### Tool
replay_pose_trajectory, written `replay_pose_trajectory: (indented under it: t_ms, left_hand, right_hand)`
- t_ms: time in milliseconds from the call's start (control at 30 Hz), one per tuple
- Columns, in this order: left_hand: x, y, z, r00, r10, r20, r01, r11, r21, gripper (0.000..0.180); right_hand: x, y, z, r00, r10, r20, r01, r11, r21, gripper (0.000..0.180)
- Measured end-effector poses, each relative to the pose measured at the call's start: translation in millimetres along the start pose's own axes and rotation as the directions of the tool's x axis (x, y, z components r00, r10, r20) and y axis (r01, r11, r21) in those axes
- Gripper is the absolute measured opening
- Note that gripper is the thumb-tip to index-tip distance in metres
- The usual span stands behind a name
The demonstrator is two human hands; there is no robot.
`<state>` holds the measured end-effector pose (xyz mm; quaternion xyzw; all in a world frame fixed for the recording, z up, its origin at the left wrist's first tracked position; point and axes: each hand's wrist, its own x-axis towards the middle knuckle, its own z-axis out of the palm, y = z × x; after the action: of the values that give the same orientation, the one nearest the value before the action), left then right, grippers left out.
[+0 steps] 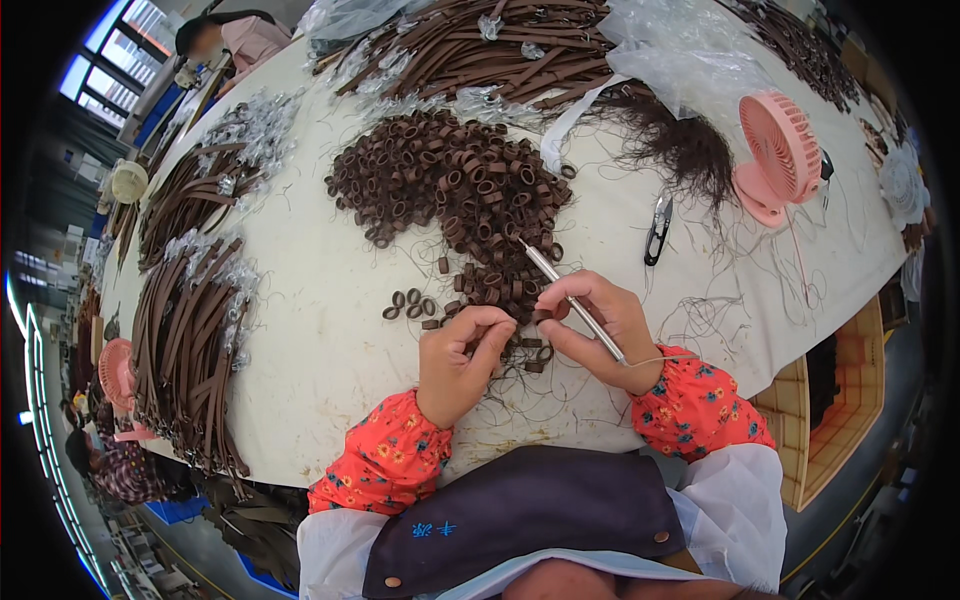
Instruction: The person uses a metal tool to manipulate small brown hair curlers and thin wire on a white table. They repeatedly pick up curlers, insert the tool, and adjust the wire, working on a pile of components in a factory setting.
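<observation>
My right hand (605,325) is closed around a slim silver pen-like tool (575,300) with a thin cord at its back end; its tip points up and left toward the pile. Between that thumb and forefinger sits a small brown loop (543,316). My left hand (462,362) is just left of it, thumb and forefinger pinched together; whatever they grip, perhaps a thread, is too small to make out. Beyond both hands spreads a heap of brown strap loops (450,175). Several single loops (412,298) lie apart, left of the heap's near end.
Brown straps in bundles (185,340) line the table's left side, with more straps (500,45) at the back under clear plastic (690,55). To the right are thread snips (658,230), a pink fan (778,155) and dark thread scraps (680,140). A box (800,420) stands beside the table.
</observation>
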<state>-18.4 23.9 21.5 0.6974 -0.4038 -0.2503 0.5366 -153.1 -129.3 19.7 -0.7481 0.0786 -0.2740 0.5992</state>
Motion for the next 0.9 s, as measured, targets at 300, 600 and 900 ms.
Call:
replay_pose_trajectory:
  t_ms: [300,600,900]
  left_hand:
    - [5.8,-1.8,2.3,0.953,0.304,-0.002,-0.294,0.924,0.243,0.026]
    - [1.9,-11.1,3.0,0.997,0.081,0.004,-0.08,0.986,-0.145,0.009]
    - [7.9,-0.6,-3.3,0.719,0.688,0.1,-0.624,0.576,0.528,0.025]
  right_hand:
    - [1.8,-1.9,2.5,0.966,-0.254,0.048,0.257,0.929,-0.266,0.027]
    - [1.9,-1.7,0.7,0.968,-0.236,0.089,0.251,0.941,-0.229,0.029]
    - [0.1,-5.5,0.7,0.985,-0.122,0.125,0.146,0.969,-0.202,0.029]
